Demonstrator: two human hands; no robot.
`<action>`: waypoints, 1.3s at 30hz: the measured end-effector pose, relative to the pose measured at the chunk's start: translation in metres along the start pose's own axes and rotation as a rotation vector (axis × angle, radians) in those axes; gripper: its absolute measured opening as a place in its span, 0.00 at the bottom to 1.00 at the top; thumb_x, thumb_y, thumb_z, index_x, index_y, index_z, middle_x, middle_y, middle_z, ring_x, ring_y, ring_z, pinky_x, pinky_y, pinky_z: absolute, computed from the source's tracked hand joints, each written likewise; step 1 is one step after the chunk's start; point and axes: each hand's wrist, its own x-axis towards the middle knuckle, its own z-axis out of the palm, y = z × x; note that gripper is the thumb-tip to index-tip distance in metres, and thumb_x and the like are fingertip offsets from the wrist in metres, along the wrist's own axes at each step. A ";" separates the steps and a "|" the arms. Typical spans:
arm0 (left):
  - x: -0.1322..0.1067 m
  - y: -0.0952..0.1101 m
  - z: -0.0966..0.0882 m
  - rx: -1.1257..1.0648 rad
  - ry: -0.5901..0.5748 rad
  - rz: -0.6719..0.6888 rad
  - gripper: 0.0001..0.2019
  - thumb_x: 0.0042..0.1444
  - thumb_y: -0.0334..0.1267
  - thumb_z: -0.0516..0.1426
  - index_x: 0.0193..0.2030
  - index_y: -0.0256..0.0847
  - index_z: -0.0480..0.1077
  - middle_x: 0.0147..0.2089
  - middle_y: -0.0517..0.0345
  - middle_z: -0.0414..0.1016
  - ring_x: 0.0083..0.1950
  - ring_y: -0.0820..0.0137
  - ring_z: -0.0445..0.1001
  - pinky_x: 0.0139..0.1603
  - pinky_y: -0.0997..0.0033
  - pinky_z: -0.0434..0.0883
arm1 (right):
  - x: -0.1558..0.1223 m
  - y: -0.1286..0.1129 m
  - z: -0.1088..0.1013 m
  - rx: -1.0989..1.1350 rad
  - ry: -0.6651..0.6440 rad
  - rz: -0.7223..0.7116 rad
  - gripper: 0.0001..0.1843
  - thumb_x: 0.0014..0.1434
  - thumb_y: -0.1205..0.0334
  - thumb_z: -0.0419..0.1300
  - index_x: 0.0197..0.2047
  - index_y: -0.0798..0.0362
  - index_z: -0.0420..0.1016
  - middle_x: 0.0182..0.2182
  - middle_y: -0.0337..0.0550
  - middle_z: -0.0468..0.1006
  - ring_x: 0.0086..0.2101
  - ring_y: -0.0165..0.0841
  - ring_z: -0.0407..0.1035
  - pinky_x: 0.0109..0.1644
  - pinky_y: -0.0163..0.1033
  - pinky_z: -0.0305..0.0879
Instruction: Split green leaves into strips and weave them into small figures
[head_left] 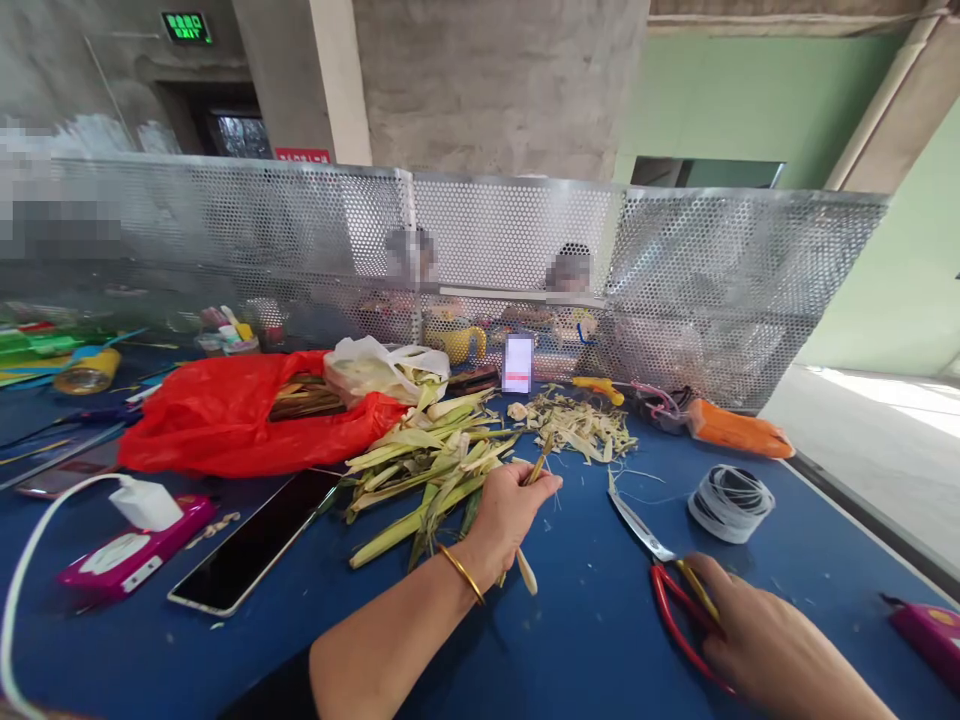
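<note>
My left hand [512, 508], with a gold bangle on the wrist, is closed round a thin yellow-green leaf strip [537, 470] at the edge of a pile of green and yellow leaves [427, 462]. My right hand [757, 640] rests at the lower right, its fingers in the red handles of a pair of scissors [660, 560]. The scissors lie on the blue table [585, 640] with their blades pointing up and left. A heap of pale leaf trimmings [579, 425] lies beyond both hands.
A red plastic bag [217, 415] and a white bag [375, 370] lie at the back left. A dark phone [251, 545], a pink device with a white charger [131, 550], a coil of bands [731, 500] and an orange tool [739, 428] surround the hands. A perforated metal screen [675, 270] bounds the table, with people behind it.
</note>
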 end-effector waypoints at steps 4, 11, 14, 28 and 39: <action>0.000 0.002 -0.001 0.029 0.012 0.018 0.11 0.44 0.43 0.65 0.24 0.40 0.70 0.18 0.67 0.56 0.19 0.79 0.48 0.20 0.75 0.48 | 0.007 0.002 -0.005 0.105 -0.004 0.061 0.33 0.46 0.68 0.53 0.59 0.52 0.65 0.26 0.46 0.80 0.29 0.47 0.76 0.28 0.39 0.57; 0.003 0.003 -0.004 0.025 0.025 0.042 0.09 0.45 0.41 0.63 0.25 0.39 0.69 0.18 0.67 0.54 0.19 0.79 0.47 0.19 0.76 0.46 | -0.004 -0.012 0.016 1.156 0.104 0.051 0.44 0.45 0.46 0.66 0.64 0.49 0.60 0.33 0.44 0.79 0.26 0.38 0.71 0.30 0.41 0.67; 0.004 0.002 -0.004 0.045 0.031 0.051 0.09 0.46 0.40 0.62 0.25 0.39 0.69 0.18 0.67 0.55 0.20 0.79 0.47 0.19 0.76 0.46 | -0.007 -0.034 0.013 1.472 0.034 0.131 0.45 0.39 0.46 0.71 0.60 0.47 0.65 0.31 0.43 0.77 0.21 0.32 0.65 0.25 0.39 0.65; 0.010 -0.004 -0.004 0.178 0.096 0.241 0.11 0.46 0.43 0.59 0.28 0.35 0.72 0.22 0.63 0.63 0.26 0.75 0.58 0.27 0.75 0.57 | -0.023 -0.106 -0.018 2.166 -0.621 -0.135 0.29 0.61 0.37 0.48 0.46 0.52 0.74 0.25 0.37 0.68 0.14 0.22 0.56 0.23 0.34 0.67; 0.004 -0.005 -0.005 0.452 0.111 0.388 0.12 0.52 0.39 0.52 0.21 0.39 0.64 0.18 0.67 0.55 0.23 0.76 0.52 0.24 0.74 0.51 | -0.018 -0.123 -0.023 2.151 -0.655 -0.100 0.28 0.64 0.40 0.46 0.46 0.56 0.72 0.23 0.37 0.69 0.14 0.23 0.60 0.22 0.34 0.70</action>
